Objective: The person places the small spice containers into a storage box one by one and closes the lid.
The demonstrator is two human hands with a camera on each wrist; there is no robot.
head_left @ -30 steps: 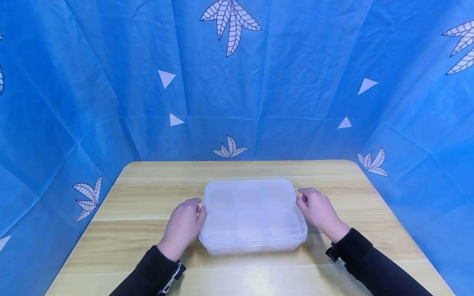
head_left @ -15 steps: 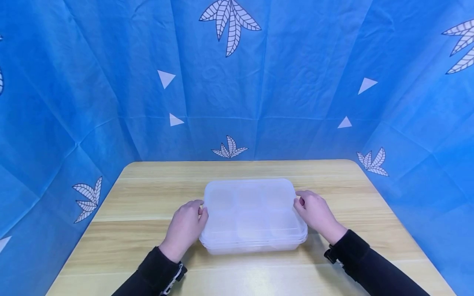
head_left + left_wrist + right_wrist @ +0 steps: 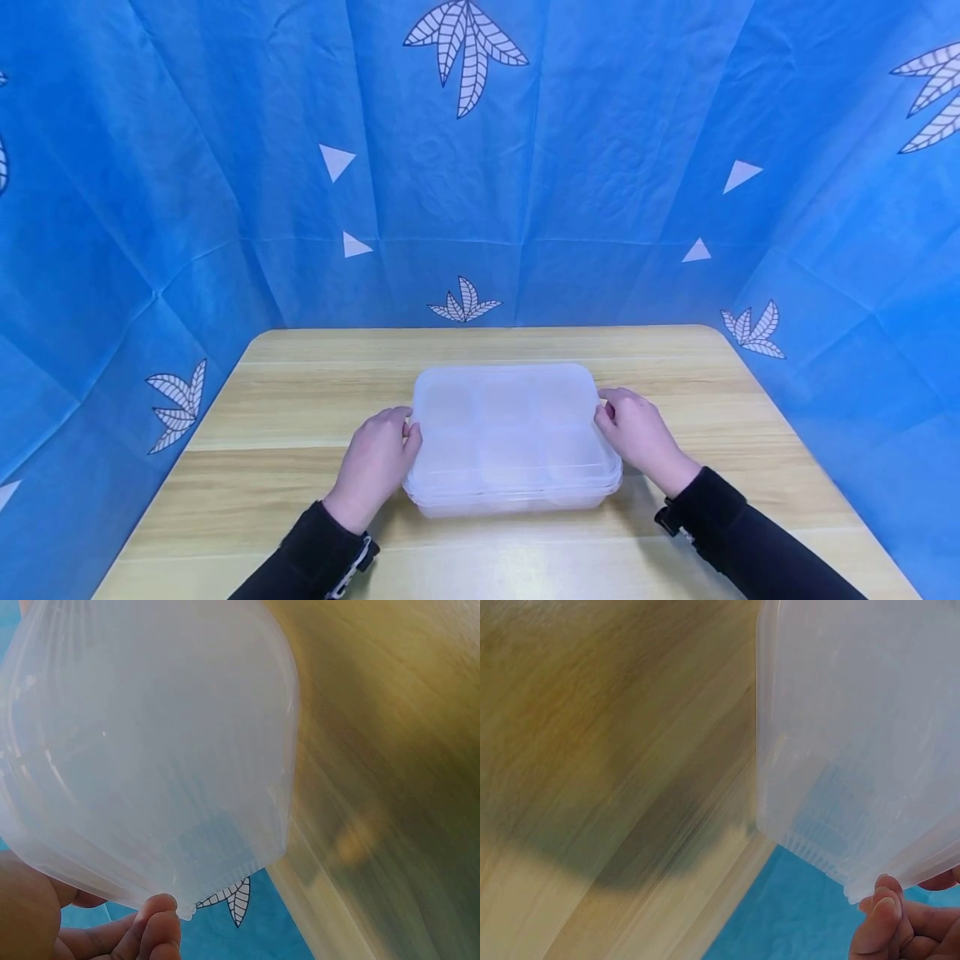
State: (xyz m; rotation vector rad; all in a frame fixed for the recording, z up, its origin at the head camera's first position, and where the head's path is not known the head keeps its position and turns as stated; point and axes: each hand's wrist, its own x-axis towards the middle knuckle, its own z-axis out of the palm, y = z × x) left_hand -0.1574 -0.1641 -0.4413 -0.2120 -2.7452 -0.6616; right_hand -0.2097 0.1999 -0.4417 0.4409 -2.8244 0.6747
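A translucent plastic storage box [image 3: 513,503] stands on the table, its clear lid [image 3: 510,425] on top. Several compartments show faintly through the lid. My left hand [image 3: 375,458] grips the rim at the left side, thumb over the lid's edge and curled fingers at the underside of the rim. On the opposite side my right hand [image 3: 641,433] pinches the rim in the same way. Fingertips [image 3: 159,907] press the rim in the left wrist view, and fingertips [image 3: 885,915] do so in the right wrist view. The wrist views show the box's ribbed side wall.
The light wooden table [image 3: 300,367] has rounded far corners. A blue cloth [image 3: 615,150] printed with white leaves and triangles hangs behind it and along both sides. Black sleeves with wrist straps cover both forearms.
My right hand has moved slightly left onto the lid's edge, and my left hand slightly right. Both now grip the rim more closely. The box has not visibly moved.
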